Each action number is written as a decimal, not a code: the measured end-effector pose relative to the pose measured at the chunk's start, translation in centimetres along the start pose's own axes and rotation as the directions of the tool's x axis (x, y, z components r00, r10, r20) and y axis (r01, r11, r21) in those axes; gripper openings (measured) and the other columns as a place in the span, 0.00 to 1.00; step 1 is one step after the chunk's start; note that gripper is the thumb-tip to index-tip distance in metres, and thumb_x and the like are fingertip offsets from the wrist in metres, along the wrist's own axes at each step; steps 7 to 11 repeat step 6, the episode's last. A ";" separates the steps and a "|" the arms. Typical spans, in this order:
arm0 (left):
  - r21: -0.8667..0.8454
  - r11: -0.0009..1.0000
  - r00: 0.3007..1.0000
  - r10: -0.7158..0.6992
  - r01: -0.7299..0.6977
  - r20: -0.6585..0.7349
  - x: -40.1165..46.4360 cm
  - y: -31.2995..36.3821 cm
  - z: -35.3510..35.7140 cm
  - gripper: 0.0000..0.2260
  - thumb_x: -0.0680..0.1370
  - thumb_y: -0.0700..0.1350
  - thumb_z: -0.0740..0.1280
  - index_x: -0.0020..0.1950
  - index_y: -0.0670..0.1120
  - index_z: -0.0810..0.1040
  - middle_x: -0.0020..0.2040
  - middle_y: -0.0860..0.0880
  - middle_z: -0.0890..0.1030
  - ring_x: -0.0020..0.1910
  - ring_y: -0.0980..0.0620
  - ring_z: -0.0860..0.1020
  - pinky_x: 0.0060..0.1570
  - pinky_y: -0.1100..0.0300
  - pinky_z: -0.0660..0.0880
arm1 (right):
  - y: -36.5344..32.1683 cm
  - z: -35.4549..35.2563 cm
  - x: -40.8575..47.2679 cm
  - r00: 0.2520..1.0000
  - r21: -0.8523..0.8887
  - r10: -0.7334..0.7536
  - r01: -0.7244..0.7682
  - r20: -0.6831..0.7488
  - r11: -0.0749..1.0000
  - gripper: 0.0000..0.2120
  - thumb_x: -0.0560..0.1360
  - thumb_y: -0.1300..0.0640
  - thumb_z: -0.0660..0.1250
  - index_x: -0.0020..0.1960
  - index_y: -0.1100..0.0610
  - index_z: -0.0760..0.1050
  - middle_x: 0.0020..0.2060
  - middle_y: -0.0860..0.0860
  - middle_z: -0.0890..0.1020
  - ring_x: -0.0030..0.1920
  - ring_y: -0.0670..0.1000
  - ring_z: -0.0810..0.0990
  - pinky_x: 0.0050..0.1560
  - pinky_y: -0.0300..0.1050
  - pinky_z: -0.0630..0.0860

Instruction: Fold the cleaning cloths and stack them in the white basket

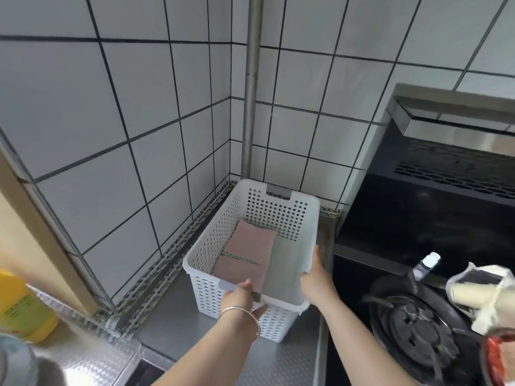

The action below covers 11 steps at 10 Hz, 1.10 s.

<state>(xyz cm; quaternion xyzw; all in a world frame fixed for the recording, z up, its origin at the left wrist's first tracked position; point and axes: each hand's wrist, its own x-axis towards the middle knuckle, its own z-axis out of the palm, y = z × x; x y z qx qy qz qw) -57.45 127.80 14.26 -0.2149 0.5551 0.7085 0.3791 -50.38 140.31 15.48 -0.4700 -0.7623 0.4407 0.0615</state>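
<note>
The white basket (252,254) stands on the steel bench (172,316) in the tiled corner, its long axis running from the person away toward the corner and the upright metal pipe (252,87), with one handle cut-out at the far end wall and the other at the near rim. Both hands are on it. The left hand (241,298) takes the near rim at its handle: the fingers curl over the edge into the basket and the thumb lies outside against the perforated wall, so this grip is grasping the basket. A thin bangle (242,316) circles that wrist. The right hand (316,280) is at the basket's right side, by the near corner, with the fingers reaching along the right rim; whether they curl round it or only lie flat against it I cannot tell. Inside, two folded cloths lie flat on the bottom, both set lengthwise along the basket: a pink cloth (246,257) to the left, partly overlapping a pale green cloth (284,271) to the right. A gas hob (412,338) sits to the right of the basket, and a yellow bottle (22,307) stands at the far left.
</note>
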 end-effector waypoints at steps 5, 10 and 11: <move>-0.050 0.998 0.999 0.039 -0.040 -0.030 -1.4 0.3 0.7 0.22 0.76 0.44 0.67 0.66 0.35 0.68 0.43 0.42 0.73 0.37 0.49 0.73 0.36 0.57 0.80 | -0.3 -0.6 0.3 0.999 -0.038 0.013 -0.011 0.048 0.999 0.34 0.80 0.59 0.53 0.76 0.45 0.34 0.64 0.55 0.73 0.52 0.56 0.78 0.55 0.51 0.77; -0.094 0.991 0.989 0.084 -0.096 -0.122 -2.9 -0.3 -1.6 0.27 0.74 0.50 0.69 0.69 0.42 0.63 0.59 0.38 0.72 0.48 0.46 0.73 0.56 0.48 0.74 | -0.3 -2.1 0.2 0.990 -0.069 -0.090 0.098 0.106 0.993 0.35 0.79 0.47 0.56 0.76 0.48 0.36 0.73 0.51 0.63 0.69 0.55 0.68 0.68 0.51 0.67; -0.094 0.991 0.989 0.084 -0.096 -0.122 -2.9 -0.3 -1.6 0.27 0.74 0.50 0.69 0.69 0.42 0.63 0.59 0.38 0.72 0.48 0.46 0.73 0.56 0.48 0.74 | -0.3 -2.1 0.2 0.990 -0.069 -0.090 0.098 0.106 0.993 0.35 0.79 0.47 0.56 0.76 0.48 0.36 0.73 0.51 0.63 0.69 0.55 0.68 0.68 0.51 0.67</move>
